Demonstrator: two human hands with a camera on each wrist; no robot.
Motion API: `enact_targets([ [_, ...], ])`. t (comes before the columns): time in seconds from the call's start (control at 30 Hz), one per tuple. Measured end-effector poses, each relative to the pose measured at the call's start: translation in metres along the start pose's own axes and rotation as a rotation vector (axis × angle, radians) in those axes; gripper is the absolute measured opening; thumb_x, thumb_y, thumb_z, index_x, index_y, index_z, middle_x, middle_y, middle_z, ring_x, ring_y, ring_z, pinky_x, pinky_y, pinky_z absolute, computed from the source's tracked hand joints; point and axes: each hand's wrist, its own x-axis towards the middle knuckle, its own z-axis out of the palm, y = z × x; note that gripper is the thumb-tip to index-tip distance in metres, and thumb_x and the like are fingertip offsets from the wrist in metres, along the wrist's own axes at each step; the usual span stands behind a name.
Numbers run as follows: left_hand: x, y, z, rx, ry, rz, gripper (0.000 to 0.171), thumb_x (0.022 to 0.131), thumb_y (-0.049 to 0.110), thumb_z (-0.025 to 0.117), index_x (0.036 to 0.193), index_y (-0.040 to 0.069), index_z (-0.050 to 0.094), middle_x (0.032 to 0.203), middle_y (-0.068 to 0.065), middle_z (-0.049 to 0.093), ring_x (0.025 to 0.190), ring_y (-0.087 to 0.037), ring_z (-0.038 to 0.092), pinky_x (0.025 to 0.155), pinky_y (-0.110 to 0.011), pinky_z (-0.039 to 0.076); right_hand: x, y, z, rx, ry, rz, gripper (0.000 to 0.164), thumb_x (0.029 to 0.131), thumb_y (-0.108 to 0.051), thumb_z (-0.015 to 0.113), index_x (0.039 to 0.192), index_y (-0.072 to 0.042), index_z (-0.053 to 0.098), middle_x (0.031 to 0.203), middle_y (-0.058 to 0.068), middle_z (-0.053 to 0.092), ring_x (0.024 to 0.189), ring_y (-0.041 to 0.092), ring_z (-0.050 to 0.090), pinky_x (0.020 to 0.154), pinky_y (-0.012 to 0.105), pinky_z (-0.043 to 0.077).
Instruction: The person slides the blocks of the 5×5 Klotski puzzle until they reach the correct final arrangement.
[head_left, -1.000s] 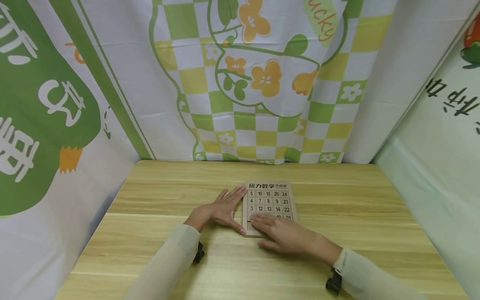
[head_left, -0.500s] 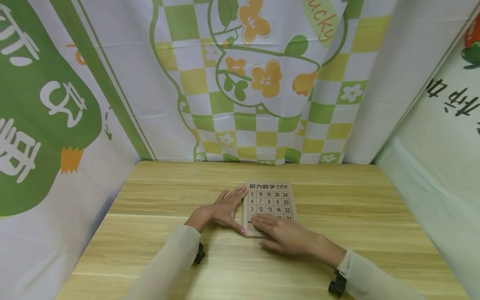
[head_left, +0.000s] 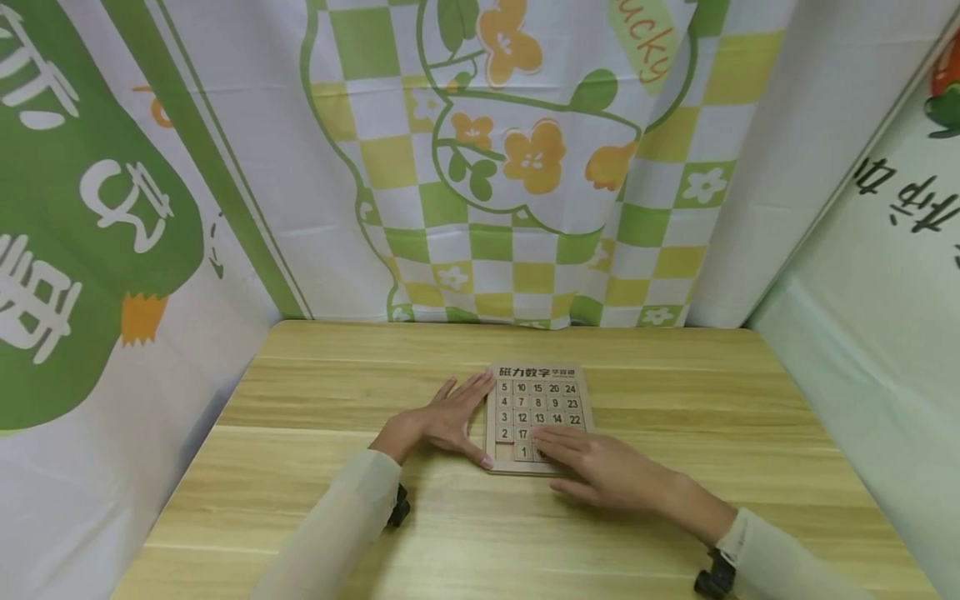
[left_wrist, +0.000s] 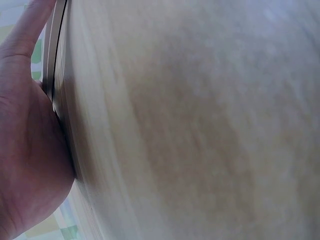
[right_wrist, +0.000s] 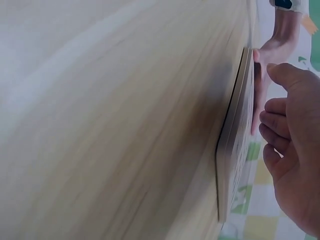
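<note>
A wooden number sliding puzzle (head_left: 505, 452) lies flat on the table, with dark characters printed along its top. Number tiles fill most of its frame, and a gap shows at the bottom left corner. My left hand (head_left: 452, 419) rests against the puzzle's left edge, thumb and fingers spread and straight. My right hand (head_left: 611, 469) lies over the lower right part, its fingertips on tiles near the 17 and covering several others. In the right wrist view the right hand (right_wrist: 297, 135) has slightly bent fingers above the puzzle (right_wrist: 232, 145). The left wrist view shows the left palm (left_wrist: 30, 150) beside the edge.
The light wood table (head_left: 337, 358) spreads around the puzzle on all sides. Behind it hangs a checked, flowered curtain (head_left: 450, 208), and printed cloths (head_left: 112, 208) hang at the sides. Black straps sit on both wrists.
My right hand has slid right across the puzzle, uncovering the 2, 17 and 1 tiles and the bottom left gap. The left hand has stayed in place.
</note>
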Motion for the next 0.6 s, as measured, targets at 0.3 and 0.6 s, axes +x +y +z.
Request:
enact_targets([
  [0.3,-0.002,0.006,-0.004,-0.006,-0.011,-0.007,0.147,0.073,0.08,0.079,0.171,0.01,-0.004,0.178,-0.01,-0.012,0.164,-0.026,-0.01,0.129,-0.056,-0.013,-0.028,0.012,-0.007,-0.03,-0.007,0.042,0.063,0.102,-0.038,0.071,0.151,-0.001,0.056,0.157,0.017,0.054,0.142,0.034,0.056,0.111,0.052,0.051],
  [0.6,-0.002,0.008,-0.005,0.02,-0.009,-0.014,0.142,0.076,0.073,0.082,0.171,0.01,-0.004,0.178,-0.01,-0.011,0.164,-0.026,-0.009,0.13,-0.056,-0.012,-0.052,0.022,-0.006,-0.042,0.034,0.031,0.061,0.101,-0.036,0.073,0.15,-0.003,0.058,0.155,0.014,0.057,0.138,0.035,0.058,0.108,0.051,0.053],
])
